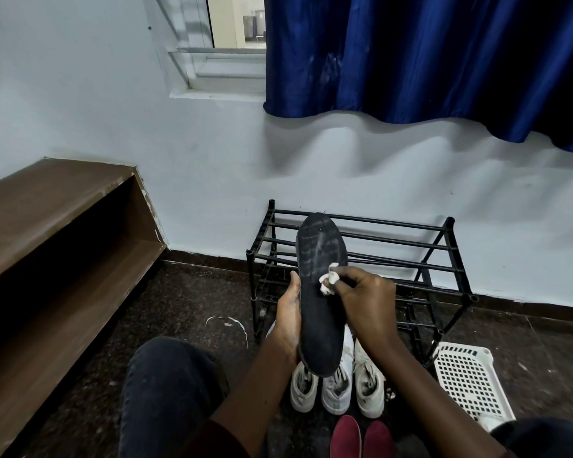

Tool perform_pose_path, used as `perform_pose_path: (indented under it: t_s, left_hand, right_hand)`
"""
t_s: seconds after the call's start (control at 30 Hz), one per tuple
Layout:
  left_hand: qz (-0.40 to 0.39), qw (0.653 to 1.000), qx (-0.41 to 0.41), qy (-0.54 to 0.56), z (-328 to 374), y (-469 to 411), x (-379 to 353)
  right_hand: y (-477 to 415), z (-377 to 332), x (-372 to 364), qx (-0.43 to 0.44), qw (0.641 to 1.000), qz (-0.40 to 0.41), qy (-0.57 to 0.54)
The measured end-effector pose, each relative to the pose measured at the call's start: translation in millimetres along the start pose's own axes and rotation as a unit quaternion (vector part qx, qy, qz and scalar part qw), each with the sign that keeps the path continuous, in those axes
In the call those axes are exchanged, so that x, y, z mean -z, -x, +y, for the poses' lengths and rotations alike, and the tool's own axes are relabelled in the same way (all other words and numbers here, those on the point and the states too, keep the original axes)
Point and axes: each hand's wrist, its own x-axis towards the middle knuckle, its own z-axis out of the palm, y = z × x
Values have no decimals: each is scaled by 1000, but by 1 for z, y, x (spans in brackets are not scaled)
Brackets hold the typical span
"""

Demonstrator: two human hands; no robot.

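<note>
Left hand (288,320) gripped black shoe (321,292) sole-up; right hand (361,299) pinched white wad (330,281) against sole.

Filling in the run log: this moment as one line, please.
left hand: holds black shoe, sole up | right hand: pinches white tissue against sole | white shoes: on floor

No text, label, brand, number or sign could be read anywhere in the view. Only worn tread lines were seen on the dark shoe sole (318,312), and no lettering could be made out among them.
</note>
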Motion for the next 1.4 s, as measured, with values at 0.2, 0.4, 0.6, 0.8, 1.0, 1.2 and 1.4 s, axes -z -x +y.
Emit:
perform_pose_path:
  t_s: [0.2,0.4,0.6,0.8,1.0,1.2,1.4]
  left_hand:
    - [-6,1000,19,6,3,-4,-1]
    - [15,999,26,11,5,-1,-1]
    - [10,1000,12,-13,-3,-4,-6]
    - [7,1000,14,6,-2,-4,-1]
    - [-23,997,15,67,5,-2,1]
    - [25,999,36,23,2,-3,2]
    - [16,1000,16,13,-4,-6,1]
  right_hand:
    - [21,8,-19,76,993,-43,77]
    - [40,15,-11,124,981,-113,99]
    - [4,12,-12,124,975,-97,159]
    - [5,8,-17,139,972,-35,186]
    - [39,7,-16,204,951,-159,170]
    - [26,9,-13,149,964,-147,164]
    - [-8,0,-14,70,984,-68,146]
